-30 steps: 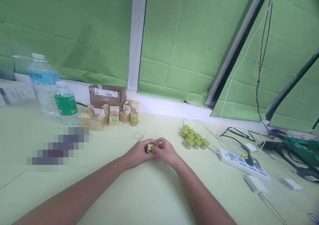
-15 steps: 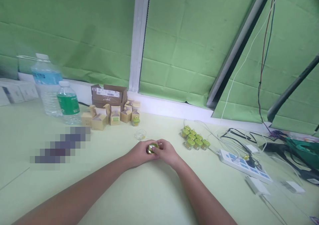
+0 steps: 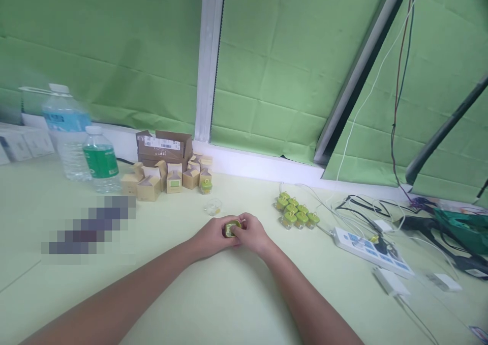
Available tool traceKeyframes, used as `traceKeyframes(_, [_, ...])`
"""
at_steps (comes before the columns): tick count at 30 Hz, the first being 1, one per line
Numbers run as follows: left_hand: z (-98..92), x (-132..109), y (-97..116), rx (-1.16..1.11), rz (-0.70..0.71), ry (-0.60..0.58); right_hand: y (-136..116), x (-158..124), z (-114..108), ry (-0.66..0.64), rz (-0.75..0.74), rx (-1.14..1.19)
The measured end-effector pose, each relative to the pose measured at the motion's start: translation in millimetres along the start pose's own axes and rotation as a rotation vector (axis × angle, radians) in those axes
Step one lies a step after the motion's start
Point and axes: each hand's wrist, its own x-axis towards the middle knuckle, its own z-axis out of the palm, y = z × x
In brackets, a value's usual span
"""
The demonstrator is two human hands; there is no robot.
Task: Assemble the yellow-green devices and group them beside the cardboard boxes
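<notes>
Two-handed grasp of what appears to be a green lid [image 3: 232, 228], its recessed face turned up toward you, in front of you over the table [image 3: 224, 299]. Your left hand [image 3: 214, 236] is curled around the lid's left side and serves as the cradle; your right hand [image 3: 252, 234] grasps it from the right, the thumb laid over the recess. Whatever lies beneath the thumb is hidden.

The step in hand looks like thumb work within the recess. For good control, brace the rim firmly with the left fingers, bear down with the thumb pad squarely rather than at a slant, and spread the pressure along the edge. A small, smooth part of this kind could slip or tip if one side is loaded alone; wrists low and close to the table should steady it.

Just beyond the lid, slightly left, lies a clear piece [image 3: 213, 206]; mind your left knuckles there. Well to the lid's right stands a cluster of green-lidded jars [image 3: 301, 217], safely apart from your working fingers.
</notes>
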Motion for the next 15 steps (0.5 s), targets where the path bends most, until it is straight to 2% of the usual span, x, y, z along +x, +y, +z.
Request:
traceKeyframes(9, [-1.0,-0.1,0.6,0.032,-0.012,-0.012,-7.0,-5.7,-5.8,-0.123,0.032,0.096])
traceKeyframes(12, [-0.6,-0.1,-2.3,0.051,-0.027,-0.005,-9.6,-6.8,-7.8,-0.117,0.028,0.064])
traceKeyframes(15, [0.5,-0.5,-3.8,0.065,-0.036,-0.003,-10.1,-6.1,-8.2,-0.054,0.025,-0.032])
